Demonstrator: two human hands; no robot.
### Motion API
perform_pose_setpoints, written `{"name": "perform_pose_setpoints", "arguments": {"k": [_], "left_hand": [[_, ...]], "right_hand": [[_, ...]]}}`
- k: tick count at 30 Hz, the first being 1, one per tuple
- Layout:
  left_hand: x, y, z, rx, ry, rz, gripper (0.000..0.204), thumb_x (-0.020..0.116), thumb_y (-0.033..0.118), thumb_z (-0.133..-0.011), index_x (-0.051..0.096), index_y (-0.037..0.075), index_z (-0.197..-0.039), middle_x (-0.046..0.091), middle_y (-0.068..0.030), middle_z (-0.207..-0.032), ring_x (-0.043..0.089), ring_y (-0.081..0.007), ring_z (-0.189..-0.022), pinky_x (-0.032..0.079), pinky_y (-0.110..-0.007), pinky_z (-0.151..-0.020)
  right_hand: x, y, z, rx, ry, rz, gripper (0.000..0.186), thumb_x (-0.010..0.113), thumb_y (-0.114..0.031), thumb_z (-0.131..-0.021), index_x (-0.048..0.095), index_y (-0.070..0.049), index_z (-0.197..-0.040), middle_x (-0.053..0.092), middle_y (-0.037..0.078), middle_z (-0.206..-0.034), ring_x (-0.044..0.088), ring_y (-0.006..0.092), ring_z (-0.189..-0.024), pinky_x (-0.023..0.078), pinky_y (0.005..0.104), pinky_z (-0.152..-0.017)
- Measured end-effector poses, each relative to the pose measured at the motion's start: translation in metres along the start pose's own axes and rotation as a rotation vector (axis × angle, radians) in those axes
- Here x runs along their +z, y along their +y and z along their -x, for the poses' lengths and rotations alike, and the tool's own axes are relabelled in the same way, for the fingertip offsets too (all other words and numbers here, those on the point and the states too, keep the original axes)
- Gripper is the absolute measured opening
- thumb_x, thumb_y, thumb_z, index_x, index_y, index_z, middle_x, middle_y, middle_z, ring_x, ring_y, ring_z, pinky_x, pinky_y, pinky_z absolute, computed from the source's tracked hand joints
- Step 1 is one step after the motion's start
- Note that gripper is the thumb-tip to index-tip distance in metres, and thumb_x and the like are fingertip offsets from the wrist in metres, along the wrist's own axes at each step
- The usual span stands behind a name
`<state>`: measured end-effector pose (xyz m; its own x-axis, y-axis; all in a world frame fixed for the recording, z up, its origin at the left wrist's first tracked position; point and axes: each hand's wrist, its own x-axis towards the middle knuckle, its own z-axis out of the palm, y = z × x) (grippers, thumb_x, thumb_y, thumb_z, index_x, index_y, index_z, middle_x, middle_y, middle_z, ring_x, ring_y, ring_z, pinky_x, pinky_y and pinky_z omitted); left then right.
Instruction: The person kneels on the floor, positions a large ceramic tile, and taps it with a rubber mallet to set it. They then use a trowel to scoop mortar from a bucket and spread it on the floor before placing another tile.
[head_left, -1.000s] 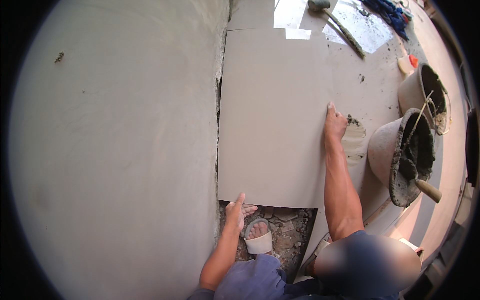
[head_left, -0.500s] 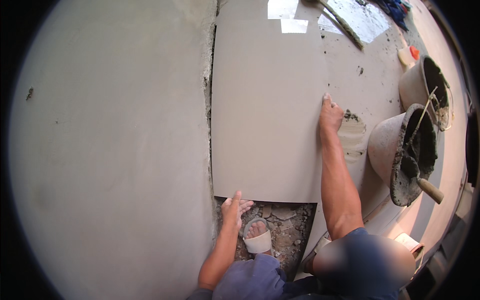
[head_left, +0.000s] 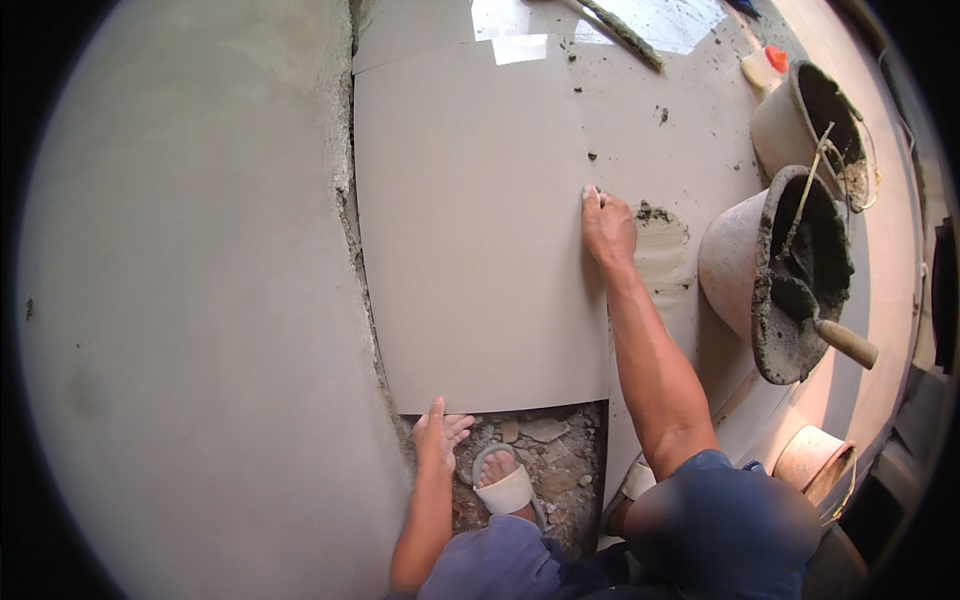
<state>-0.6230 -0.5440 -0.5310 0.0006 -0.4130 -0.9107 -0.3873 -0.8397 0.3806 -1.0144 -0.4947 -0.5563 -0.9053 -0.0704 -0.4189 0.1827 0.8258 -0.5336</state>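
View swung right: left grip [head_left: 440, 437] spread, right grip [head_left: 611, 228] curled (hold unclear), at one tile [head_left: 475, 240] near three buckets [head_left: 735, 250].

left hand [head_left: 440, 437]: low, thumb forward, fingers extended rightward | right hand [head_left: 611, 230]: farther forward, fingers curled

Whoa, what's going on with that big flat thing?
Someone is handling a big, pale grey-beige tile with two bare hands. The left hand is at the near edge, its thumb up over the tile, and the right hand is curled at the right edge. Rough rubble shows beside the near edge, with a sandalled foot on it. A dirty bucket to the right holds a trowel.
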Motion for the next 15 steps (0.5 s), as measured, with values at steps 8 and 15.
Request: {"name": "perform_pose_setpoints", "arguments": {"k": [8,15], "left_hand": [[-0.0003,-0.0056,-0.0029,0.002,-0.017,0.008,0.048,0.061,0.046,-0.095,0.055,0.002,-0.113,0.071,-0.0166,-0.091,0.072,-0.025,-0.079,0.053,-0.031,-0.061],[0.0039,-0.0094,-0.0018,0.027,-0.028,-0.003,0.052,0.057,0.044,-0.098,0.047,-0.004,-0.116,0.067,-0.0207,-0.096,0.071,-0.0275,-0.081,0.053,-0.033,-0.064]], "right_hand": [[-0.0074,-0.0037,-0.001,-0.064,0.007,0.046,0.036,0.06,-0.038,-0.092,0.069,-0.005,-0.1,0.07,0.017,-0.097,0.066,0.0375,-0.097,0.05,0.0482,-0.085],[-0.0102,-0.0044,-0.0054,-0.149,-0.027,0.145,0.027,0.061,-0.029,-0.093,0.069,-0.004,-0.098,0.066,0.016,-0.103,0.065,0.0361,-0.097,0.052,0.048,-0.086]]}}
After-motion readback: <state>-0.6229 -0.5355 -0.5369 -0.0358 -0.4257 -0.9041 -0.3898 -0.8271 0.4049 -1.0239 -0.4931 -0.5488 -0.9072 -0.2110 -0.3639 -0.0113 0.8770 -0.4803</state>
